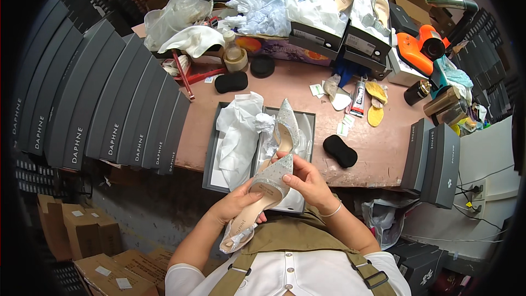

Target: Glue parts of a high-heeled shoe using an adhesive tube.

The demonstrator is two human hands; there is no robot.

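A silvery, glittering pointed-toe shoe (276,175) is held between both hands, its toe pointing away from me and its beige insole facing up. My left hand (241,201) wraps around the middle of the shoe, thumb on the insole. With thumb and fingers my right hand (305,182) grips the toe part from the right side. Just beyond lies the matching shoe (286,126) in an open grey shoebox (208,172), among white tissue paper (238,131). Part of the box is hidden behind my hands and the held shoe.
Tall rows of grey shoeboxes (104,104) flank the pink table (378,153) on the left; two more boxes (438,159) stand right. A black sponge (340,151), a glue tube (358,98) and yellow pads (376,115) lie on it. An orange heat gun (416,49) sits back right.
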